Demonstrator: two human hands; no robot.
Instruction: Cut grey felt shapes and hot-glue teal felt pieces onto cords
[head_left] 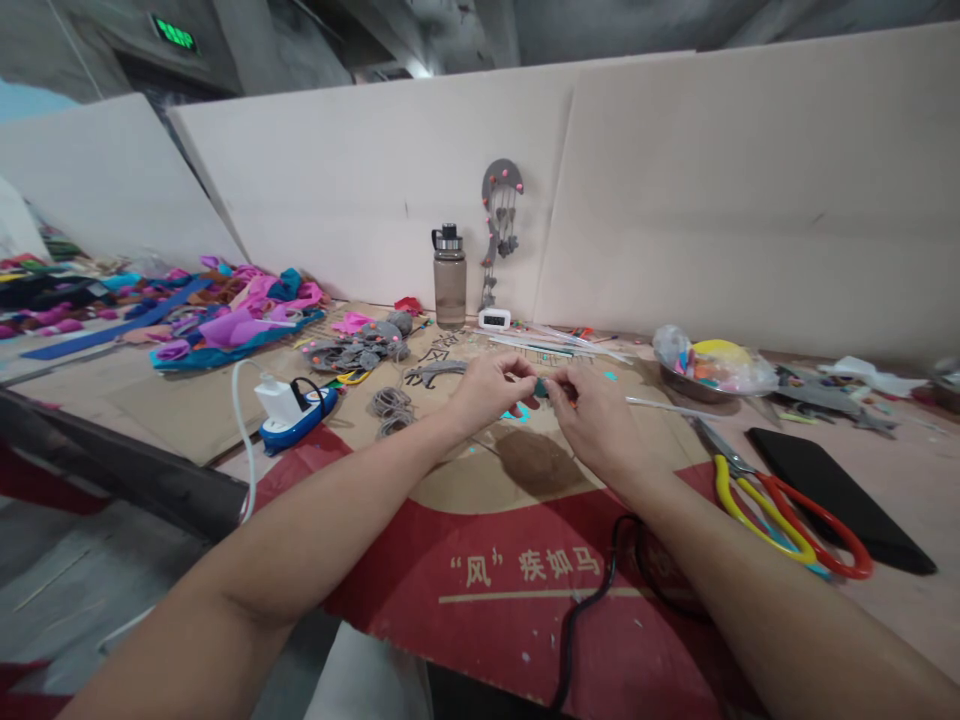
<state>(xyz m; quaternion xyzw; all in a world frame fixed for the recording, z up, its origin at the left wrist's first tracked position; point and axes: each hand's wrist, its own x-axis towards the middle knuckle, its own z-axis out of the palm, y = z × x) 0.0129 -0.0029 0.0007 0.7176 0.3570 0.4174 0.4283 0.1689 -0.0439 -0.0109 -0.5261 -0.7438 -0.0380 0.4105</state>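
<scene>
Above the middle of the cardboard, my left hand [491, 388] and my right hand [592, 418] meet fingertip to fingertip. Both are closed in a pinch on a small dark teal piece [540, 387], whose kind is too small to make out. Bright turquoise scraps [516, 414] lie beneath my fingers. To the left of my left hand are a grey felt piece [436, 371] and coils of grey cord [391, 402]. A thin white stick [671, 406] reaches out to the right from behind my right hand.
Scissors [772, 505] with yellow and red handles lie at right beside a black phone-like slab [840, 495]. Behind them stands a metal bowl [697, 388]. A bottle [450, 285] and small digital clock [494, 319] stand at the back. A power strip [298, 425] sits left; a black cable [574, 625] crosses the front.
</scene>
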